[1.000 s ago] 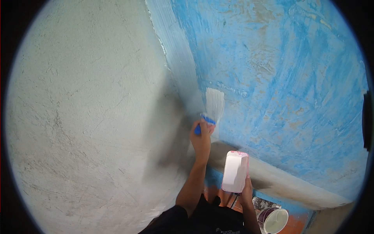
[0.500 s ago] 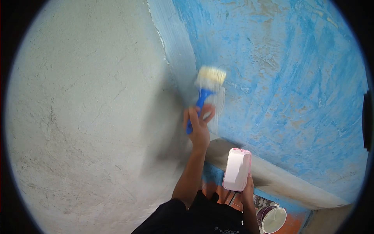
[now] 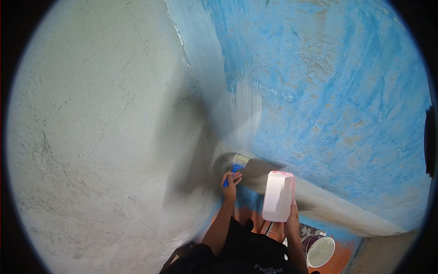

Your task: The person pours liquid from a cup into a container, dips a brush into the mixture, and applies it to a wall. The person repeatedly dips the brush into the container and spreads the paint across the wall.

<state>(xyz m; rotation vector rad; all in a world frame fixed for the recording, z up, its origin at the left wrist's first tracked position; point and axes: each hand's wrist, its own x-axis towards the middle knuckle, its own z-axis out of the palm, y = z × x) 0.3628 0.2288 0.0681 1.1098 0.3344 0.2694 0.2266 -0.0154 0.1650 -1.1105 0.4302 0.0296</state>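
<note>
My left hand (image 3: 231,179) is closed round the blue handle of a wide brush (image 3: 236,167), low in the corner. The brush's pale bristles are over the ledge at the foot of the blue wall (image 3: 319,100). At the right, my right hand (image 3: 292,214) grips the side of a white rectangular tray (image 3: 278,196) with pink smears on its rim; pale material covers its inside. Whitish strokes (image 3: 246,107) mark the blue wall above the brush, beside a pale strip along the corner.
A grey plastered wall (image 3: 100,114) fills the left side. A pale ledge (image 3: 346,208) runs along the base of the blue wall. On the blue and orange floor, a round bucket (image 3: 320,252) stands at the lower right.
My left hand and the brush have moved down from the blue wall to its foot. Whitish strokes now show where the brush was. The tray has hardly moved.
</note>
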